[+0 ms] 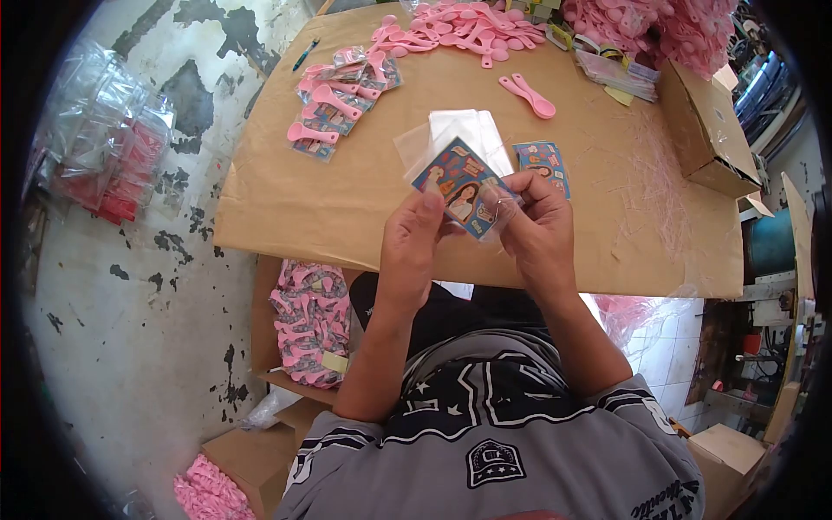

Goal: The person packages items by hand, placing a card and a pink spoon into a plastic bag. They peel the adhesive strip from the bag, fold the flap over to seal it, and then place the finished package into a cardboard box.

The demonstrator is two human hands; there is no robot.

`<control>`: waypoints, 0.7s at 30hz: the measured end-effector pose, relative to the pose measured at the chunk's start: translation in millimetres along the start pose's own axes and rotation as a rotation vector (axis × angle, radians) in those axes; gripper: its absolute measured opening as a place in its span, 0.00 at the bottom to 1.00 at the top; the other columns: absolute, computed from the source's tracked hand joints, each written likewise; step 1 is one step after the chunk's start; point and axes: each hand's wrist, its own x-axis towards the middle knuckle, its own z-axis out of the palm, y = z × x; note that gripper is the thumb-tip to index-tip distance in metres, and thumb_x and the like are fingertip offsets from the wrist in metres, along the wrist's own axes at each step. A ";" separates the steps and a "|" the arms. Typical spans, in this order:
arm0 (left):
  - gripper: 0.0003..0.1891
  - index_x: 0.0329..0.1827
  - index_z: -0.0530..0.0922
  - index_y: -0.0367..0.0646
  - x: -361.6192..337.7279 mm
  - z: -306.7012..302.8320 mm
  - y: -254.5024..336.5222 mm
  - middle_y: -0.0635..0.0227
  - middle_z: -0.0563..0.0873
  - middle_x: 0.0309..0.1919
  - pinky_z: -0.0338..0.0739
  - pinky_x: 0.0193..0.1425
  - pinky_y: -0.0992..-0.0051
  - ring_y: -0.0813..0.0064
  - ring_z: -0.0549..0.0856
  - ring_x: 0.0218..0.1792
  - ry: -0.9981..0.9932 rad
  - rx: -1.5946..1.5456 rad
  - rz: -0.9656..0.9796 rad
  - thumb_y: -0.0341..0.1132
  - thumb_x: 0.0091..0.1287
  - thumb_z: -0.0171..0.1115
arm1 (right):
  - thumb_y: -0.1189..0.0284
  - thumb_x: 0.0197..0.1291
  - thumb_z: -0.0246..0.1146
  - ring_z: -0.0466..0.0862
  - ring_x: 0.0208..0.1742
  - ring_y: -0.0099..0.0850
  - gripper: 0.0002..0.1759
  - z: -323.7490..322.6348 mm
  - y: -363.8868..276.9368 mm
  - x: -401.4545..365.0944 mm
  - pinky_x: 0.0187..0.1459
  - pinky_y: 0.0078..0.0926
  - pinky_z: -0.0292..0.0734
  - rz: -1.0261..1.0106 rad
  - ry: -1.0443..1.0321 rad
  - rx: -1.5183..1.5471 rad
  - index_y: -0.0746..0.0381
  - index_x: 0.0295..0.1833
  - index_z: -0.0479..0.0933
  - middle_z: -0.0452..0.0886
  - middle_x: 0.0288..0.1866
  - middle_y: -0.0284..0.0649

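Above the front edge of the table, both hands grip one blue printed card [458, 176] with a picture of a person on it. My left hand [411, 241] pinches its left edge, thumb on top. On the other side, my right hand [542, 230] has its thumb and fingers closed on the card's right corner, where clear plastic shows. Just behind lies a stack of clear plastic bags [482, 130]. More blue cards [555, 163] rest on the table beyond my right hand. Two pink spoons [529, 95] lie farther back.
A heap of pink spoons [468, 30] covers the back of the table. Packed cards with spoons [334, 100] sit at the left near a pen [305, 55]. At the right stands a cardboard box [706, 130]. Below the table, another box holds packed pink spoons [312, 325].
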 end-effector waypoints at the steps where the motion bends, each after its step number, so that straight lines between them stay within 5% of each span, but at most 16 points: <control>1: 0.32 0.85 0.58 0.37 1.3 5.5 0.1 0.50 0.83 0.66 0.83 0.68 0.63 0.63 0.85 0.66 0.020 -0.114 0.036 0.44 0.86 0.54 | 0.66 0.71 0.74 0.72 0.24 0.09 0.11 1.7 1.5 -0.9 0.23 0.13 0.61 0.009 0.003 -0.004 0.62 0.43 0.82 0.81 0.28 0.26; 7: 0.29 0.87 0.58 0.51 18.3 25.8 18.2 0.39 0.78 0.71 0.80 0.75 0.50 0.48 0.82 0.71 -0.042 -0.500 0.229 0.33 0.84 0.52 | 0.66 0.71 0.75 0.72 0.26 0.10 0.12 5.0 15.5 -6.3 0.26 0.12 0.61 0.035 -0.004 -0.023 0.60 0.42 0.79 0.79 0.28 0.25; 10: 0.31 0.87 0.56 0.52 22.8 32.6 16.0 0.41 0.79 0.69 0.81 0.75 0.50 0.48 0.83 0.70 -0.019 -0.513 0.255 0.32 0.84 0.52 | 0.68 0.72 0.74 0.73 0.29 0.10 0.11 8.3 13.4 -10.2 0.29 0.13 0.64 0.031 -0.043 -0.010 0.61 0.44 0.78 0.81 0.33 0.27; 18: 0.32 0.88 0.53 0.44 28.3 27.9 4.7 0.52 0.82 0.65 0.78 0.77 0.47 0.53 0.83 0.69 -0.208 -0.585 0.147 0.32 0.84 0.51 | 0.73 0.71 0.74 0.80 0.45 0.15 0.13 4.3 18.8 -12.7 0.45 0.16 0.75 0.050 -0.003 0.017 0.61 0.47 0.73 0.84 0.45 0.34; 21: 0.29 0.85 0.58 0.37 23.9 34.3 4.4 0.55 0.83 0.62 0.85 0.70 0.54 0.58 0.87 0.63 -0.197 -0.557 0.094 0.33 0.84 0.52 | 0.74 0.70 0.75 0.79 0.44 0.14 0.16 16.2 18.6 -4.4 0.43 0.15 0.74 -0.074 0.052 0.051 0.60 0.47 0.71 0.84 0.44 0.33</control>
